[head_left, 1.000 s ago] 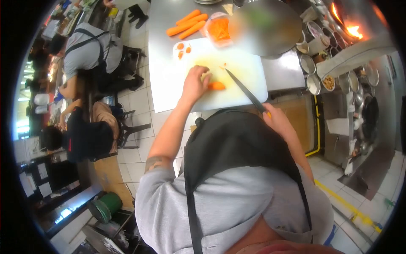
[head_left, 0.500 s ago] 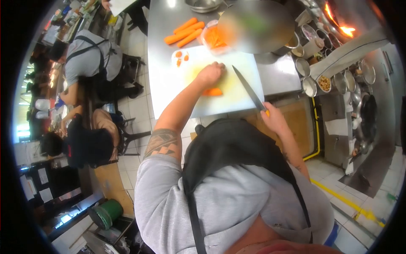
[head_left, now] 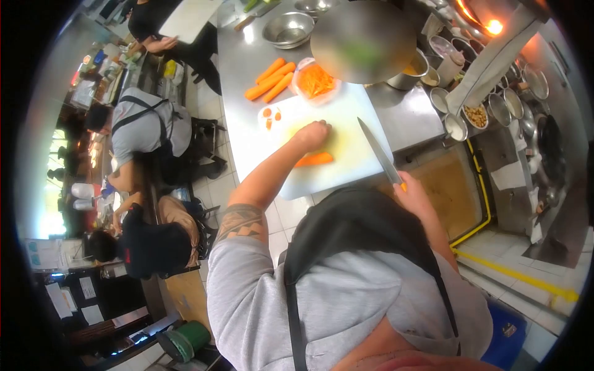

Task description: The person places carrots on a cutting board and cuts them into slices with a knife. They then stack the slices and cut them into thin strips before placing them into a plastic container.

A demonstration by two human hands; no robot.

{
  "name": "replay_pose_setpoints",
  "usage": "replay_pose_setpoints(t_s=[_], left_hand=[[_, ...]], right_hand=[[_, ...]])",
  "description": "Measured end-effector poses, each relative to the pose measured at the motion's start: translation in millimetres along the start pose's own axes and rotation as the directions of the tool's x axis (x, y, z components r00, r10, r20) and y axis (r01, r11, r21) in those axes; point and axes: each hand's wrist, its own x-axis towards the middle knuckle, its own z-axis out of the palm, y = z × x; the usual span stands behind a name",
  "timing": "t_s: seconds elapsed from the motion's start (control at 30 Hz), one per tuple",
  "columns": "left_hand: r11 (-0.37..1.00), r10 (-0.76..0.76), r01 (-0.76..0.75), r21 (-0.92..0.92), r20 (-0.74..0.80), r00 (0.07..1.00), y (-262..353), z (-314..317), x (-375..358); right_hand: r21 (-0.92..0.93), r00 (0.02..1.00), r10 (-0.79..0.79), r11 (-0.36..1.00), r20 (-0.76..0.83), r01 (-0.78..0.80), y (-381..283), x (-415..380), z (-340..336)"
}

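A white cutting board (head_left: 365,130) lies on the steel counter. My left hand (head_left: 314,135) is over its middle with the fingers curled in; whatever may be inside them is hidden. Just below that hand a piece of peeled carrot (head_left: 315,159) rests on the board. My right hand (head_left: 411,191) grips a chef's knife (head_left: 377,148) by its yellow handle, blade pointing up and away over the board's right side. Small carrot ends (head_left: 268,113) sit near the upper left corner. Behind the board stands a clear tub of cut carrot (head_left: 315,81).
Several whole carrots (head_left: 270,80) lie left of the tub. Metal bowls (head_left: 288,29) stand farther back. Flame (head_left: 494,26) burns at the upper right, near several small containers of ingredients (head_left: 476,115). At left, co-workers (head_left: 148,127) work, and another person holds a white board (head_left: 187,20).
The view has shifted, so the counter sits lower and more of the person with the white board shows. Both hands keep much the same places; the knife stays in my right hand.
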Motion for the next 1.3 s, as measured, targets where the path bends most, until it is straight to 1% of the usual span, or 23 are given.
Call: replay_pose_setpoints(t_s=[0.1,0.23,0.37,0.47,0.53,0.57,0.6,0.63,0.67,0.7,0.73,0.77,0.83,0.9,0.93,1.03,1.07,1.1,1.17,1.27,1.3], left_hand=[[1.0,-0.022,0.022,-0.005,0.017,1.0,-1.0,-1.4,4.1],[1.0,-0.014,0.014,0.005,0.018,1.0,-5.3,-1.8,3.1],[0.999,0.013,-0.015,-0.03,-0.057,0.998,-19.4,6.3,10.8],[0.993,-0.012,-0.003,-0.118,-0.125,0.992,-25.3,-6.7,21.9],[0.98,-0.047,0.01,-0.198,-0.184,0.982,-35.3,-30.9,33.6],[0.946,-0.122,0.015,-0.325,-0.31,0.943,-38.6,-43.0,36.0],[0.939,-0.163,0.043,-0.34,-0.334,0.928,-44.2,-58.6,41.2],[0.94,-0.205,0.056,-0.335,-0.427,0.88,-50.9,-70.9,44.6],[0.964,-0.217,0.108,-0.242,-0.49,0.845,-57.7,-86.8,47.3],[0.946,-0.267,0.092,-0.311,-0.589,0.763,-58.8,-97.6,41.3],[0.912,-0.372,0.156,-0.379,-0.604,0.705,-65.5,-100.0,43.4],[0.895,-0.39,0.119,-0.429,-0.626,0.675,-74.3,-100.6,42.0],[0.886,-0.397,0.088,-0.455,-0.647,0.651,-68.0,-103.0,21.6],[0.875,-0.396,0.092,-0.476,-0.592,0.702,-58.3,-94.5,1.6],[0.865,-0.396,0.096,-0.492,-0.554,0.732,-49.8,-84.6,-8.6],[0.907,-0.26,0.08,-0.413,-0.401,0.878,-15.8,-53.2,-51.0],[0.893,-0.245,0.081,-0.443,-0.327,0.913,-2.8,-39.2,-66.8],[0.901,-0.252,0.111,-0.418,-0.299,0.92,14.5,-26.0,-82.6],[0.939,-0.258,0.14,-0.313,-0.375,0.891,50.4,-3.5,-105.6],[0.962,-0.245,0.169,-0.212,-0.405,0.881,61.8,35.2,-102.1],[0.965,-0.239,0.162,-0.205,-0.44,0.865,66.0,35.5,-99.3]], right_hand=[[-0.001,1.0,0.019,1.0,0.008,-0.019,-3.0,-0.1,-2.0],[-0.032,1.0,0.031,0.999,0.006,-0.03,-9.2,-2.7,-5.5],[-0.022,1.0,0.015,1.0,0.001,-0.015,-7.4,-2.5,-5.9],[-0.025,1.0,0.003,1.0,-0.004,-0.003,-8.8,-5.0,-6.7],[-0.032,1.0,0.004,0.999,0.001,-0.004,-8.0,-3.6,-6.5],[-0.038,1.0,0.012,0.999,0.006,-0.012,-7.2,-3.3,-6.3],[-0.043,1.0,0.02,0.999,0.011,-0.02,-6.2,-3.2,-5.6],[-0.037,1.0,0.001,0.999,0.013,-0.001,-4.7,-2.7,-4.9],[-0.033,1.0,-0.018,0.999,0.016,0.018,-2.7,-1.8,-4.2],[-0.03,0.999,-0.037,0.999,0.021,0.038,-0.9,-1.2,-4.0],[-0.023,0.999,-0.043,0.999,0.019,0.043,0.5,-0.8,-3.5],[-0.015,0.999,-0.048,0.999,0.019,0.049,2.0,0.4,-2.1],[-0.009,0.998,-0.059,0.998,0.024,0.059,1.4,2.8,-1.7],[-0.007,0.998,-0.054,0.999,0.04,0.054,0.3,4.3,-0.9],[-0.039,0.996,-0.068,0.997,0.064,0.071,-4.5,6.5,-2.5],[-0.113,0.991,-0.026,0.993,0.133,0.042,-28.9,12.4,-6.7],[-0.127,0.988,-0.065,0.988,0.143,0.083,-35.1,13.8,-6.2],[-0.14,0.983,-0.104,0.982,0.15,0.125,-40.5,15.2,-5.5],[-0.163,0.971,-0.165,0.967,0.172,0.193,-41.1,23.7,2.2],[-0.21,0.952,-0.204,0.944,0.23,0.253,-40.9,36.8,12.2],[-0.232,0.947,-0.203,0.937,0.249,0.262,-46.4,40.4,12.5]])
